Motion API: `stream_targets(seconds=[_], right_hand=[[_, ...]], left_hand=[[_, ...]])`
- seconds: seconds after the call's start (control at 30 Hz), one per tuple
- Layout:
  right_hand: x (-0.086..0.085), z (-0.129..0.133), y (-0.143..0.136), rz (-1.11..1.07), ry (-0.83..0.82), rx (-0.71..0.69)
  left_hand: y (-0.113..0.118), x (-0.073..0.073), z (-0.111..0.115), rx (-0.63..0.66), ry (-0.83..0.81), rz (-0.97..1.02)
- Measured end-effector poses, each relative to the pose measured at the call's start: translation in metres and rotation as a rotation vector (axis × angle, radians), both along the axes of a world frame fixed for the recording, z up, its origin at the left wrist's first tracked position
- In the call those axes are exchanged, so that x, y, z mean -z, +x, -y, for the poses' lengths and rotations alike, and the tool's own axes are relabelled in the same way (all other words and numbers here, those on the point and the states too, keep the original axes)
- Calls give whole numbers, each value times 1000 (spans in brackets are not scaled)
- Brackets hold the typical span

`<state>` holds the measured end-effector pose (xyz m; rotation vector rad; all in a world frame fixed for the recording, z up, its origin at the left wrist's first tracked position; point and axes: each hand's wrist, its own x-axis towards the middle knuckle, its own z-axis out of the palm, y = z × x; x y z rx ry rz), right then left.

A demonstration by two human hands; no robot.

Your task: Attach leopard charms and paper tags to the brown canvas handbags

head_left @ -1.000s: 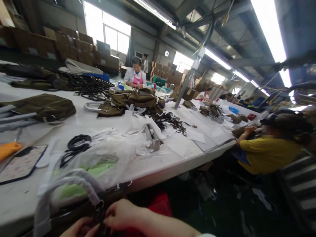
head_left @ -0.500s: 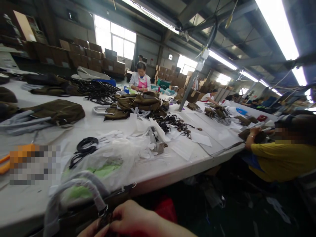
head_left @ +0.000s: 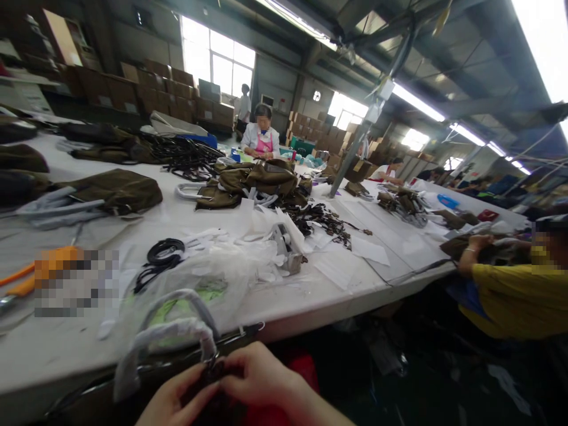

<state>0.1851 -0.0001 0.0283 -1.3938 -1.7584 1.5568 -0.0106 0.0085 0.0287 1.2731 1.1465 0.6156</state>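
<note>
A dark olive handbag [head_left: 166, 374] rests at the near table edge, its two handles [head_left: 180, 325] wrapped in clear or pale plastic film. At the foot of the nearer handle is a small dark metal-looking fitting [head_left: 213, 368]; its exact kind is too small to make out. My left hand [head_left: 180, 393] pinches this fitting from the left. From the right, my right hand [head_left: 255, 374] closes on the same fitting, fingertips almost touching those of the left. Part of the bag's front is hidden behind my hands.
A plastic bag with green pieces [head_left: 195, 296], coiled black cords [head_left: 165, 253] and an orange-handled tool [head_left: 57, 266] lie near. Olive bags [head_left: 261, 180] and tangled dark straps [head_left: 322, 222] are farther back. A metal post [head_left: 350, 160] rises mid-table; a co-worker in yellow [head_left: 517, 296] sits right.
The view has shifted, so the handbag and both hands appear farther right and my left hand shows more. Both hands stay at the handle's fitting. A standing person is now visible at the back.
</note>
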Motion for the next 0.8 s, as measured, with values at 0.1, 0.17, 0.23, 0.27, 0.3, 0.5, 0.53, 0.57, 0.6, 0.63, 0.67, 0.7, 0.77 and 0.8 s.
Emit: stream_targets(seconds=[0.1,0.17,0.23,0.27,0.3,0.5,0.53,0.57,0.6,0.63,0.67,0.7,0.77,0.8], right_hand=[[6,-4,0,18,-47,90],[15,-7,0,50,-97,119],[24,-8,2,98,-124,130],[27,-9,4,110,-135,136],[29,-9,6,108,-148,141],[18,-21,19,-3,-65,205],[15,-26,23,-29,-19,253],[12,-33,28,-48,40,321],[10,-42,35,-56,112,405],[7,-53,43,-51,191,495],[4,-65,53,-29,274,583],[1,-79,65,9,352,662],[-4,-108,94,164,471,784],[-6,-121,110,291,506,833]], left_hand=[[1,10,-16,15,-40,61],[-1,21,-25,-19,-79,72],[-4,31,-31,-62,-126,74],[-6,35,-33,-75,-148,80],[-8,39,-34,-78,-168,88],[-11,43,-36,-71,-231,119],[-10,43,-37,-74,-240,120],[-10,43,-37,-76,-247,122],[-10,43,-38,-78,-252,123],[-10,44,-38,-79,-255,123],[-10,46,-38,-78,-258,126],[-10,48,-39,-73,-264,134],[-10,52,-39,-64,-278,148],[-11,55,-39,-61,-287,151]])
